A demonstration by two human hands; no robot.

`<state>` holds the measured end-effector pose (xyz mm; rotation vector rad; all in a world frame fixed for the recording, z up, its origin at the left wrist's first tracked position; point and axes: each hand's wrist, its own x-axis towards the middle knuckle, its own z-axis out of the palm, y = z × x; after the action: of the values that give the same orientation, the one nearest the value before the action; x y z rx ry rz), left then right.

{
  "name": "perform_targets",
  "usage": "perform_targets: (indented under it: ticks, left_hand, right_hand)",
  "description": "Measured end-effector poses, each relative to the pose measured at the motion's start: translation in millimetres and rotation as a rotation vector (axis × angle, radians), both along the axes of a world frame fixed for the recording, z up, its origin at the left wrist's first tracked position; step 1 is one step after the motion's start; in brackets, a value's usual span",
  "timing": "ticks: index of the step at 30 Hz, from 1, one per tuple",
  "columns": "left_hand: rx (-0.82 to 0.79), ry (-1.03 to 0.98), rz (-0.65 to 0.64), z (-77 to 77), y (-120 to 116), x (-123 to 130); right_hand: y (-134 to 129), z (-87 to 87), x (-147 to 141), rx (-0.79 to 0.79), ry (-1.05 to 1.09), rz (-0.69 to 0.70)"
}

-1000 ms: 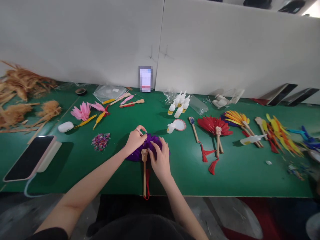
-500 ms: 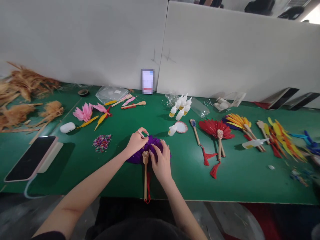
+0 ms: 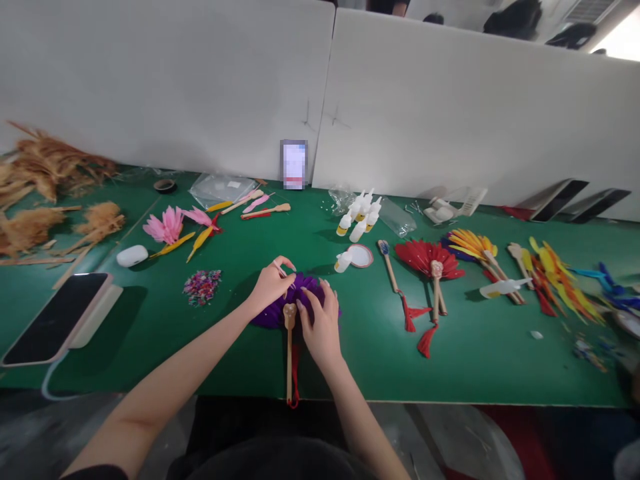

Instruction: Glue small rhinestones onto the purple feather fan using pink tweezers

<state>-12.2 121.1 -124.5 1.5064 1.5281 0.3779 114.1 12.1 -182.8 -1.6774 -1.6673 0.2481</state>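
Note:
A purple feather fan point(image 3: 267, 315) lies on the green table in front of me, its wooden handle point(image 3: 289, 353) pointing toward my body. A pale heart-shaped piece sits at the top of the handle, and a red tassel point(image 3: 295, 373) lies beside it. My left hand point(image 3: 271, 285) is closed in a pinch on slim pale tweezers point(image 3: 281, 271), whose tips reach down to the feathers. On the fan's right side rests my right hand point(image 3: 321, 327), fingers spread over the feathers with nothing visible in them. Both hands cover part of the fan.
Colourful beads or sequins point(image 3: 201, 287) are heaped to the left, near a phone point(image 3: 60, 320). Ahead stand several glue bottles point(image 3: 359, 217) and a round white lid point(image 3: 361, 256). A red feather fan point(image 3: 425, 259) and loose feathers point(image 3: 565, 273) lie to the right.
The view has shifted slightly, so the table things appear a little farther left. My hands hold nearly the same pose over the purple fan.

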Motion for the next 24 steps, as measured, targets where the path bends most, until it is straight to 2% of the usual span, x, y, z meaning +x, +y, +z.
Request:
perform_targets:
  ticks: [13, 24]
  left_hand:
    - [0.025, -0.016, -0.023, 11.7, -3.1, 2.6]
    - [0.025, 0.012, -0.010, 8.1, -1.8, -0.6]
  right_hand:
    - [0.8, -6.4, -2.6, -0.004, -0.039, 0.010]
    - [-2.5, -9.0, -5.3, 0.000, -0.061, 0.033]
